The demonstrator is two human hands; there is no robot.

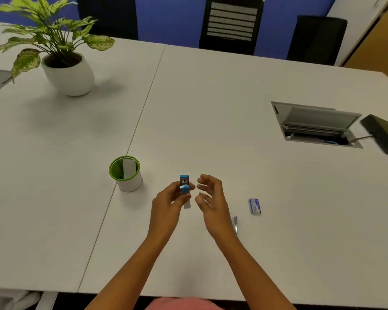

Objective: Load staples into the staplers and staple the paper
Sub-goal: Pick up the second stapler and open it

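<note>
A small blue stapler (184, 184) is held above the white table (211, 108), front end towards the camera, its top raised so the metal inside shows. My left hand (169, 199) grips it, thumb on its near side. Just right of it hovers my right hand (210, 195), fingers loosely curled and holding nothing. A small purple staple box (255, 206) lies on the table to the right. Beside my right wrist lies a slim, partly hidden purple and clear object (235, 224). A white piece of paper (128, 168) stands in the green-rimmed cup (133, 183).
A potted plant (67, 72) stands at the far left. An open cable hatch (316, 124) is set into the table at the right, with a black device (383, 135) beside it. Chairs (231, 23) line the far edge. A seam (139, 121) joins two tabletops.
</note>
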